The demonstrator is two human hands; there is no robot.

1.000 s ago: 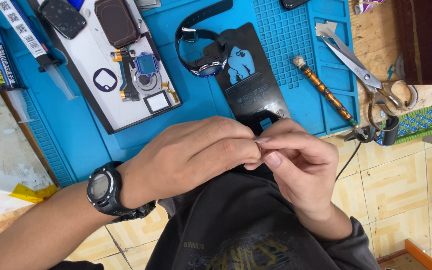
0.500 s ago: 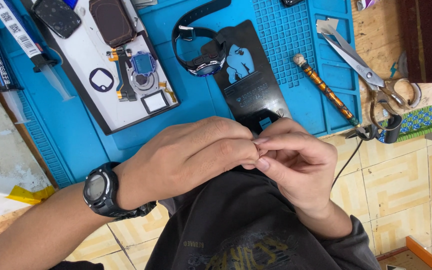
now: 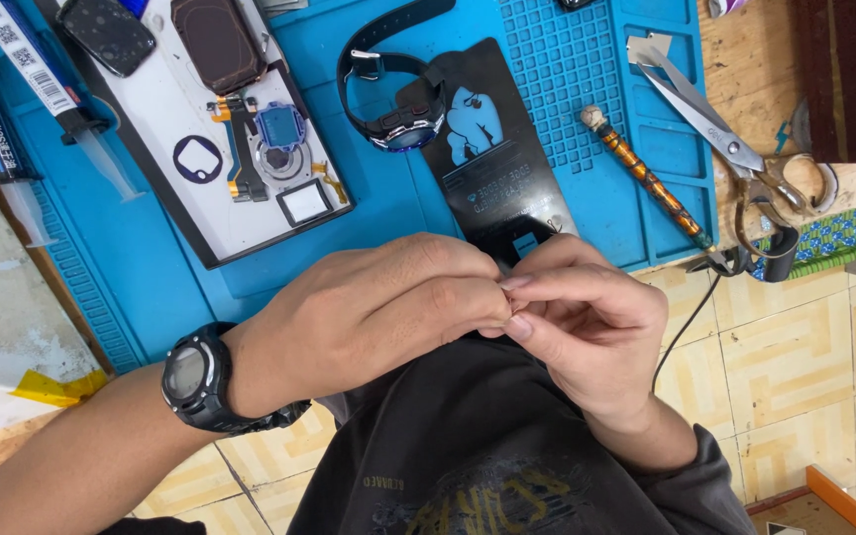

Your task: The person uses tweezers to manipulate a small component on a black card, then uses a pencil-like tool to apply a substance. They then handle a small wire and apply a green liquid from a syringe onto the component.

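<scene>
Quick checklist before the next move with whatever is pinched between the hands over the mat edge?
1. Both hands together: left hand and right hand meet at the fingertips: ok.
2. Pinched part visible: hidden by the fingers: cannot tell.
3. Hands above the mat: at its near edge, partly over the lap: not ok.
4. Watch clear of the hands: ok.
5. Scissors away from the hands, at the mat's right edge: ok.
6. Opened watch parts on the white tray: ok.
</scene>
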